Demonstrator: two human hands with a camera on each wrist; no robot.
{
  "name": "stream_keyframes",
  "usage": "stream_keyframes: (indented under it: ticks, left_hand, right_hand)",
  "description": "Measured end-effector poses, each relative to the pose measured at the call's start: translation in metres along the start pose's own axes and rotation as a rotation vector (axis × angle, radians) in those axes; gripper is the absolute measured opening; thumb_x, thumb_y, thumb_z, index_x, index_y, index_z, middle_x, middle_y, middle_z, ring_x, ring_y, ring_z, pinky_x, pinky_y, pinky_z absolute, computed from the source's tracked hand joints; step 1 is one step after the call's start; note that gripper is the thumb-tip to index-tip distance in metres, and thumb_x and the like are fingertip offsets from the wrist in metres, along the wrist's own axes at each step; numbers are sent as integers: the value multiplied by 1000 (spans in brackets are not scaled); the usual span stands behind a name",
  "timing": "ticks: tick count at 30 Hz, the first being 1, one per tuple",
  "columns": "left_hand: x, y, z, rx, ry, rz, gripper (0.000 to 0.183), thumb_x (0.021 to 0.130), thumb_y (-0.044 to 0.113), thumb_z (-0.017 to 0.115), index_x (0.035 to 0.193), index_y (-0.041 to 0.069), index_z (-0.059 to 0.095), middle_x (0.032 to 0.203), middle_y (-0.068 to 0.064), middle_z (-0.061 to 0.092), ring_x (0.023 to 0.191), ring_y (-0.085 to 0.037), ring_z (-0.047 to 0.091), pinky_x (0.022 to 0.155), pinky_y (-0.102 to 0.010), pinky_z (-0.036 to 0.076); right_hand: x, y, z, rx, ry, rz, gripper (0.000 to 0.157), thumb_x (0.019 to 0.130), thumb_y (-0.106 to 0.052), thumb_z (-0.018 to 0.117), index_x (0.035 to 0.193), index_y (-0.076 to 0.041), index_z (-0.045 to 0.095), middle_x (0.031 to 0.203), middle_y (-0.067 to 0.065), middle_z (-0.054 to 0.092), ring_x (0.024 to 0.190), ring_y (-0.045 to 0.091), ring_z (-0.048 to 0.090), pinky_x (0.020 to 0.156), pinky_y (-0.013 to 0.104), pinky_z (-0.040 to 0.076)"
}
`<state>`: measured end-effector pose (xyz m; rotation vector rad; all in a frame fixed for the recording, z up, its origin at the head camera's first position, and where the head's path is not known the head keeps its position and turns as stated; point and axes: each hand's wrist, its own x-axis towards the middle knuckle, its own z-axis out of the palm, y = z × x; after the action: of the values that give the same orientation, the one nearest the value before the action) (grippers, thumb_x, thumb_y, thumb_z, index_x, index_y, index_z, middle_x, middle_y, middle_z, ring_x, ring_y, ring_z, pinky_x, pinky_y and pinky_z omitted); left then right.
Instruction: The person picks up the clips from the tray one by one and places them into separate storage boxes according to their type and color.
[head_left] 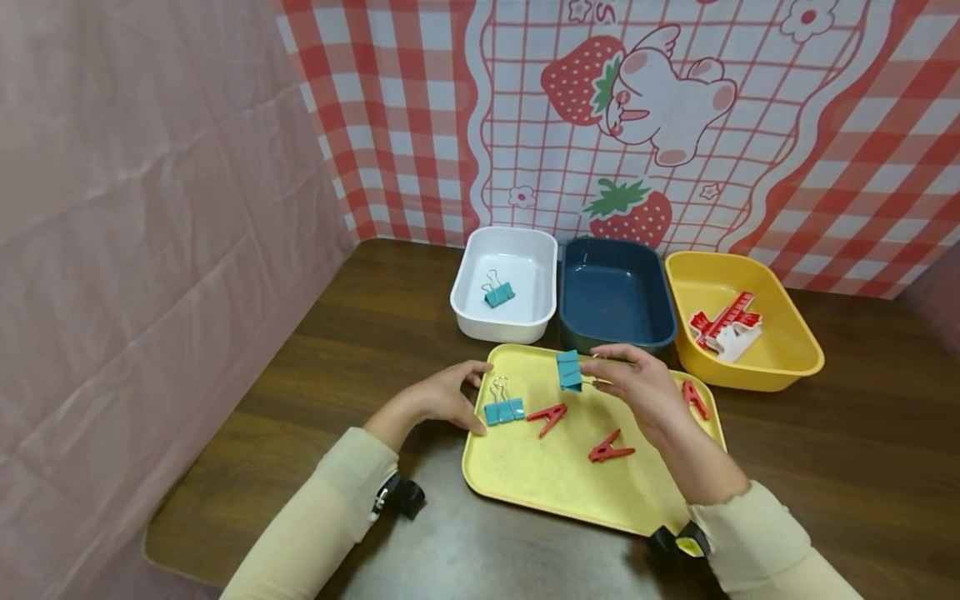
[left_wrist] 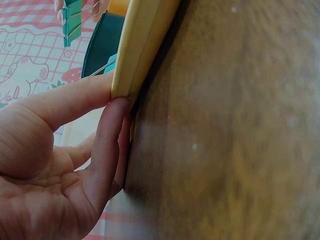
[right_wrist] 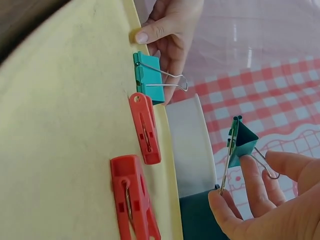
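Note:
My right hand (head_left: 647,390) pinches a teal binder clip (head_left: 569,372) by its wire handles, raised above the far side of a yellow tray (head_left: 540,487). The right wrist view shows this clip's triangular end, its handles spread between thumb and fingers. At the tray's left edge, my left hand (head_left: 444,398) holds the rim, fingers bent against it in the left wrist view. Close to that hand, another teal binder clip (head_left: 504,412) stands on the tray, handles up. Red clothespins (head_left: 611,448) lie on the tray, one of them partly beyond my right forearm.
Behind the tray stand three bins in a row. The white bin (head_left: 501,330) contains a teal binder clip (head_left: 499,294). Beside it is the dark blue bin (head_left: 617,292). The yellow bin (head_left: 797,337) contains red and white clips (head_left: 738,340). A checked cloth (head_left: 408,125) hangs behind.

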<state>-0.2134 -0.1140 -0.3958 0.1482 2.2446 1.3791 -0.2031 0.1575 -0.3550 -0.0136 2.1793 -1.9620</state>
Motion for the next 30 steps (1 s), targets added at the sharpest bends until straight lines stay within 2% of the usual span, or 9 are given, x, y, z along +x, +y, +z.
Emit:
stream_keyframes:
  ticks: [9, 14, 18, 25, 30]
  left_hand:
    - [0, -1, 0, -6, -2, 1, 92, 59, -12, 81, 138, 9, 39, 117, -13, 42, 71, -20, 55, 60, -28, 52]
    - [0, -2, 0, -4, -6, 15, 92, 59, -12, 81, 138, 8, 39, 116, -13, 42, 71, -20, 55, 60, -28, 52]
    - [0, -1, 0, -9, -11, 3, 92, 59, -11, 81, 138, 9, 38, 116, -13, 42, 70, -21, 55, 61, -29, 52]
    - [1, -1, 0, -15, -9, -9, 92, 59, -11, 82, 138, 9, 39, 116, -12, 41, 71, -21, 56, 61, -29, 52]
    - [0, 0, 0, 0, 1, 12, 92, 59, -12, 82, 137, 9, 39, 114, -12, 42, 72, -21, 55, 61, -29, 52]
  right_hand:
    - [10, -5, 11, -10, 25, -11, 42, 91, -19, 62, 121, 7, 49, 90, -4, 67, 96, 18, 63, 94, 43, 43]
    - [17, -7, 18, -5, 46, -8, 41, 91, -18, 61, 122, 7, 49, 90, -4, 67, 98, 20, 62, 94, 43, 43]
    - [22, -11, 24, -15, 72, -5, 39, 91, -18, 62, 120, 5, 52, 97, 0, 64, 98, 21, 62, 93, 42, 44]
    - [32, -17, 34, 15, 90, -16, 39, 91, -15, 61, 121, 7, 50, 105, 8, 60, 88, 10, 62, 94, 40, 44]
    - [39, -18, 41, 7, 117, -8, 37, 90, -17, 62, 119, 3, 52, 102, 8, 61, 101, 26, 59, 94, 41, 43]
